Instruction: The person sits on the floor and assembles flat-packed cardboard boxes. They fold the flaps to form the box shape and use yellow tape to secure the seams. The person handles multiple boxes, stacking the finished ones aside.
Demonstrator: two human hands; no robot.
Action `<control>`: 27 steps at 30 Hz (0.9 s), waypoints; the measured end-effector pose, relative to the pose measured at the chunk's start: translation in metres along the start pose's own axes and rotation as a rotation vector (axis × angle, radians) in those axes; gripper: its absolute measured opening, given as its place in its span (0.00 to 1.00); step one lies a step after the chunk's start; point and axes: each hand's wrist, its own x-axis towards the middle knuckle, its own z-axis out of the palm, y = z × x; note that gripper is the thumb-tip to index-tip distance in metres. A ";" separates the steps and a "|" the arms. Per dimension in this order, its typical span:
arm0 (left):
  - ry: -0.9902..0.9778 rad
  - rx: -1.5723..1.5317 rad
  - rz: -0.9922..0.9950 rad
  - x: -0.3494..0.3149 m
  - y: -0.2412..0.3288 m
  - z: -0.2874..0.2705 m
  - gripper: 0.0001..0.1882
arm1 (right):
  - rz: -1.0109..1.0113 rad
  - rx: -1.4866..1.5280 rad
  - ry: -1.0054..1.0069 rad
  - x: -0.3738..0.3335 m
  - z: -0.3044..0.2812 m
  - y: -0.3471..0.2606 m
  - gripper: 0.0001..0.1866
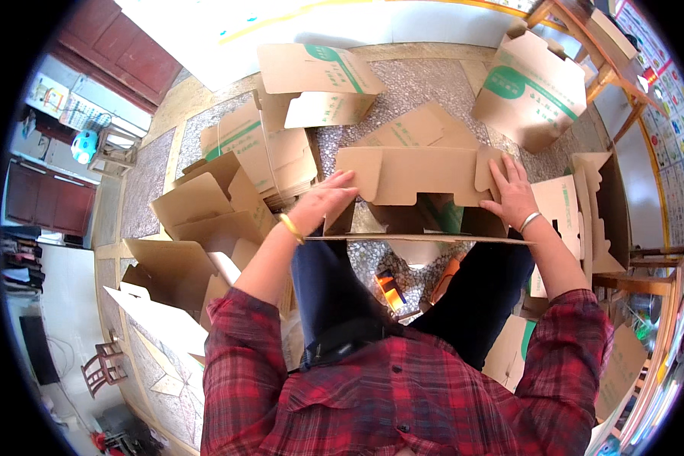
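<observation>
A brown cardboard box [422, 173] with its flaps raised rests across my thighs, partly folded. My left hand [323, 201], with a yellow bangle at the wrist, lies at its left end, fingers stretched out against the small side flap [359, 171]. At the other end, my right hand [515, 194] grips the right side flap [486, 171], thumb and fingers apart on the board. A notched panel spans the two side flaps. The box's near edge runs level above my knees, and green print shows inside.
Open boxes [205, 205] and a tied stack of flat cartons [285, 167] stand to the left. More cartons lie ahead, one box [532, 91] at the far right. A wooden bench [596, 61] borders the right. An orange-and-black object [390, 289] sits between my legs.
</observation>
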 end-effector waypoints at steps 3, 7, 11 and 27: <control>0.046 -0.414 -0.106 -0.028 0.004 -0.003 0.34 | 0.002 0.040 0.016 -0.003 0.002 0.003 0.46; 0.200 -0.703 -0.153 -0.070 0.020 0.009 0.41 | 0.032 -0.003 -0.011 -0.003 0.001 -0.003 0.46; 0.424 -0.653 0.085 -0.084 0.029 0.023 0.33 | 0.013 0.018 0.015 -0.004 0.005 0.001 0.46; -0.394 0.443 -0.261 0.028 0.097 -0.003 0.34 | 0.003 0.569 0.264 -0.058 -0.015 0.030 0.27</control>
